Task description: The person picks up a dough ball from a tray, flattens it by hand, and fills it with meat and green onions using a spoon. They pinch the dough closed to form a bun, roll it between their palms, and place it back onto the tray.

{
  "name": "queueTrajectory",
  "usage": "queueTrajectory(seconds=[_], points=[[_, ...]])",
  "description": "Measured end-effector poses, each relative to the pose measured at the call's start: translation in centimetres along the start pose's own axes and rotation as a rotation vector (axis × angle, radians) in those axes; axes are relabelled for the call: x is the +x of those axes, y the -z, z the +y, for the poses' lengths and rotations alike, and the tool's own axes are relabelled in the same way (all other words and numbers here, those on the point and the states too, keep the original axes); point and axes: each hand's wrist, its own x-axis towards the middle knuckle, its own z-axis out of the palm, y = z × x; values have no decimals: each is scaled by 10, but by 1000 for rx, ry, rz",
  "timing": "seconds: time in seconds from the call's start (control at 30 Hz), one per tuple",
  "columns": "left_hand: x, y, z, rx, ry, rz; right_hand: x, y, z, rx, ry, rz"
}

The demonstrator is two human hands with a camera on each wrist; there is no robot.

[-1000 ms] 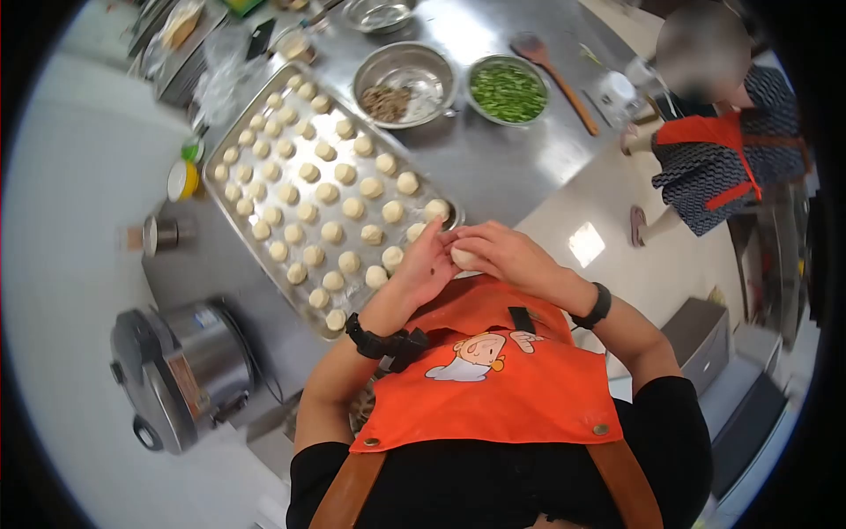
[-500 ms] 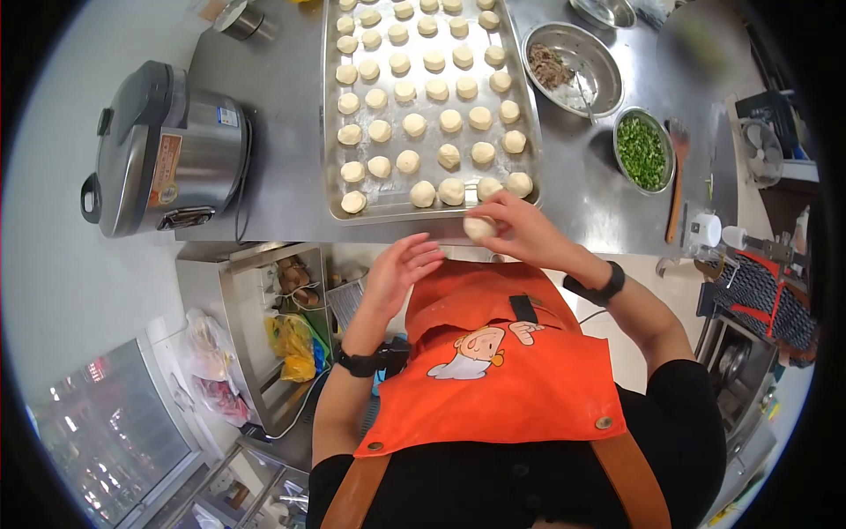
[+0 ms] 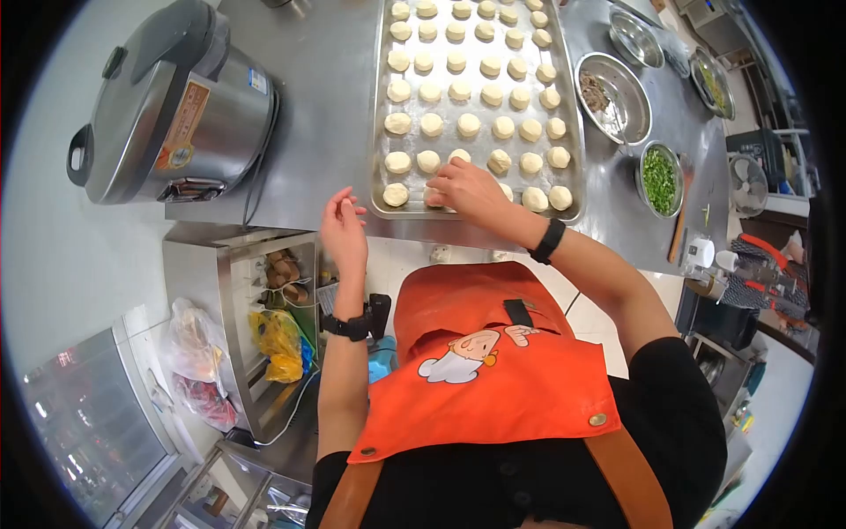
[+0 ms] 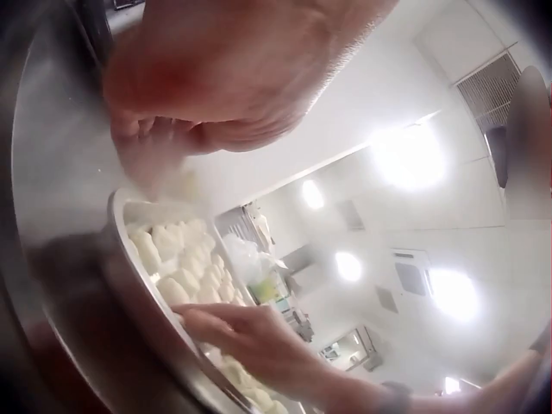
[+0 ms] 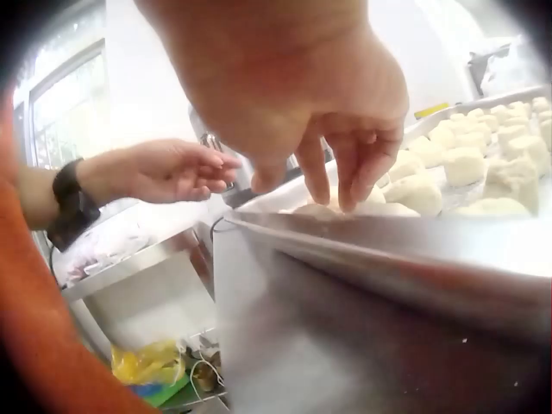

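Observation:
Rows of pale, rounded dough balls (image 3: 468,125) lie on a large metal baking tray (image 3: 377,141). My right hand (image 3: 477,192) reaches over the tray's near edge, its fingers bent down around one dough ball (image 3: 432,197) in the nearest row and partly covering it. Seen from the right wrist, the fingertips (image 5: 348,197) are down at the dough just inside the rim. Left of the tray's near corner, my left hand (image 3: 344,231) hangs in the air with loosely bent fingers, holding nothing.
A large rice cooker (image 3: 211,115) stands on the steel table (image 3: 322,115) at left. Right of the tray are a metal bowl of brown filling (image 3: 641,97), a bowl of chopped greens (image 3: 659,181) and a wooden-handled spatula (image 3: 679,231). Below, a shelf holds yellow bags (image 3: 280,346).
My right hand has taken the dough ball from between my hands to the tray's near row, moving left along it. My left hand has drawn away, and the head view has turned toward the tray.

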Motion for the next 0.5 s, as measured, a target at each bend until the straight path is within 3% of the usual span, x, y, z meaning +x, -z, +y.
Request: queueTrajectory(seconds=[0.1, 0.13, 0.2, 0.3, 0.37, 0.47, 0.5], points=[[22, 0, -19, 108, 3, 19, 20, -19, -7, 38, 134, 11], [29, -3, -28, 221, -102, 46, 31, -27, -8, 27, 205, 19], [34, -10, -38, 452, -305, 104, 45, -37, -17, 2, 146, -39], [27, -27, -35, 592, -273, 63, 48, -59, -25, -43, 134, -62], [32, -41, -67, 631, -363, 61, 50, -64, -21, -80, 158, -81], [33, -53, -71, 593, -361, 61, 59, -67, -24, -217, 79, -225], [32, -52, -69, 573, -364, 62, 63, -64, -22, -123, 9, -249]])
